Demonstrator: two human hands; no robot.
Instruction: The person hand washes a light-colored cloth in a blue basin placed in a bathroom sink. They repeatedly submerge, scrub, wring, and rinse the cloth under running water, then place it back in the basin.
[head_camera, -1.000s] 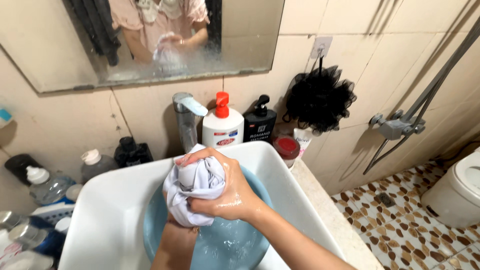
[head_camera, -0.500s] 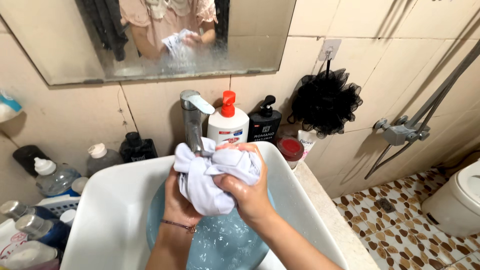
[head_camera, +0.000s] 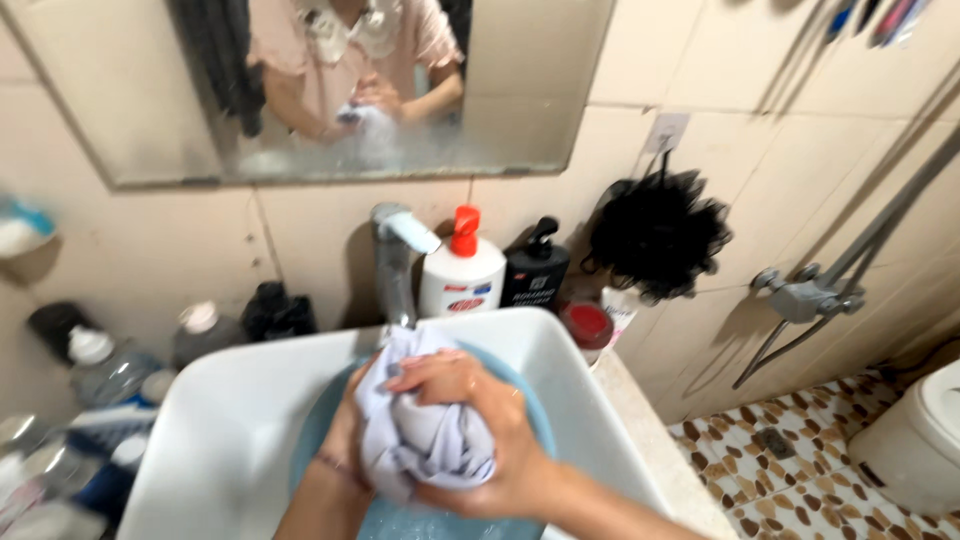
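One wet, pale lavender-white cloth (head_camera: 425, 440), bunched into a thick wad, sits between the person's two hands above a round light-blue plastic basin (head_camera: 535, 420) that rests inside a white rectangular ceramic sink (head_camera: 230, 400). The wad's long axis runs from upper left, near the tap, down toward the lower right. The right hand (head_camera: 480, 425) lies over the top and right side of the cloth, its grip clamped on the fabric with fingers curled across the bundle. The left hand (head_camera: 345, 450) presses in from the left and underneath, its grip also closed on the cloth, though most of its fingers are hidden behind the fabric. Both hands touch the cloth; the right covers more of it. Water shows in the basin just below the bundle.

Behind the sink stands one chrome tap (head_camera: 395, 255), its spout just above the cloth's upper end. To its right are one white pump bottle with a red top (head_camera: 462, 275), one black pump bottle (head_camera: 535, 270) and one small red-lidded jar (head_camera: 587, 325). One black mesh bath sponge (head_camera: 660, 235) hangs on the tiled wall. Several blurred bottles crowd the left of the sink; their count cannot be told. One wall mirror (head_camera: 520, 90) hangs above.
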